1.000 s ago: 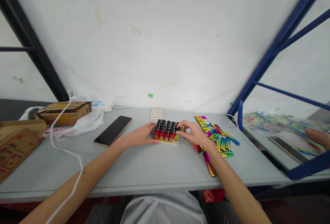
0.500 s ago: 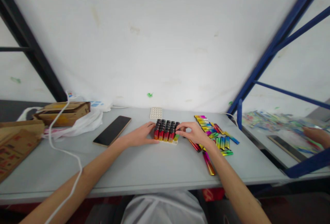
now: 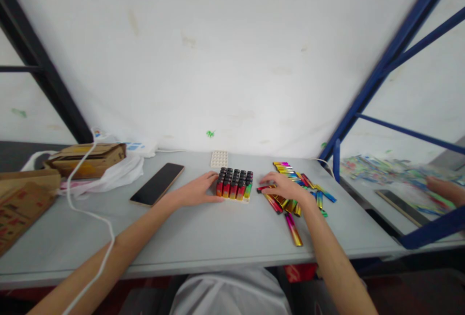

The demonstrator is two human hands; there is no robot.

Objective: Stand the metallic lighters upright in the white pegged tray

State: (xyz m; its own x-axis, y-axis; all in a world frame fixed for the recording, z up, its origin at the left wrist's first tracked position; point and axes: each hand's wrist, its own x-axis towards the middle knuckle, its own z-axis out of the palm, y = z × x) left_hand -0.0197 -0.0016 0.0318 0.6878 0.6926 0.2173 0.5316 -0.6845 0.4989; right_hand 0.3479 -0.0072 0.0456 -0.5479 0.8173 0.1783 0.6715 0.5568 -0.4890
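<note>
Upright lighters (image 3: pixel 234 187) with black tops and red-to-yellow bodies stand in tight rows in a white tray (image 3: pixel 245 201). One in the front right corner is green. My left hand (image 3: pixel 199 190) holds the tray's left side, thumb at the front corner and fingers farther back. To the right, my right hand (image 3: pixel 281 187) is over a loose pile of shiny coloured lighters (image 3: pixel 290 172). Its thumb and fingers are closed around a red lighter (image 3: pixel 259 190) whose black end points left. A pink-and-gold lighter (image 3: pixel 293 230) lies nearer the table's front edge.
Behind the filled tray is a white tray with round holes (image 3: pixel 219 158). A dark phone (image 3: pixel 157 184) lies left of my left hand. Cardboard boxes (image 3: pixel 87 160), a white plastic bag (image 3: pixel 123 172) and a white cable (image 3: pixel 90 208) are farther left. A blue frame (image 3: pixel 378 80) rises at right.
My right hand has left the green lighter at the tray's front right corner and moved right to the loose pile, closing on a red lighter. My left hand stays by the tray.
</note>
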